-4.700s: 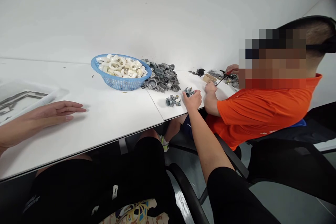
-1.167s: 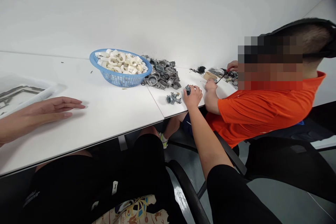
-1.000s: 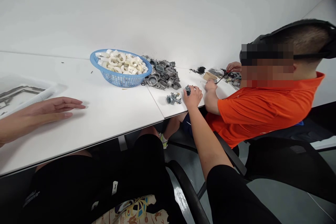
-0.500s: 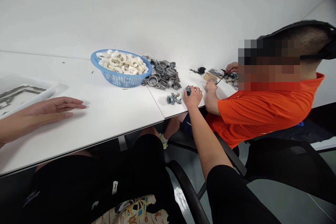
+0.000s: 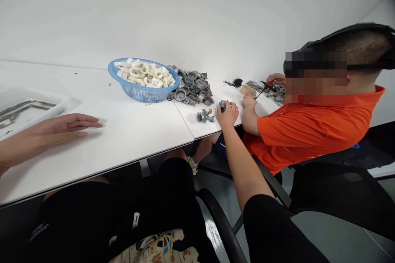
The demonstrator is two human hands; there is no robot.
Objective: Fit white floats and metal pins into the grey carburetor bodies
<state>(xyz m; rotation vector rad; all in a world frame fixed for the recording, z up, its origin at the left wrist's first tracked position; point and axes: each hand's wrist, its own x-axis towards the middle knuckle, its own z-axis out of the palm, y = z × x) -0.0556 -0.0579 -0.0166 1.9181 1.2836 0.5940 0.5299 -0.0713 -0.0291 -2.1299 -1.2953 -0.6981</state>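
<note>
the round blue plastic basket (image 5: 143, 99) sits on the white table (image 5: 132, 139), holding curved white plastic pieces (image 5: 142, 74); a heap of grey metal carburetor parts (image 5: 193, 89) lies just right of the basket, and a clear plastic tray (image 5: 27, 111) lies well left of it.

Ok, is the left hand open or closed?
Open: the left hand lies stretched out flat over the white table, palm down, holding nothing; only the right hand holds something, a small carburetor.
</note>
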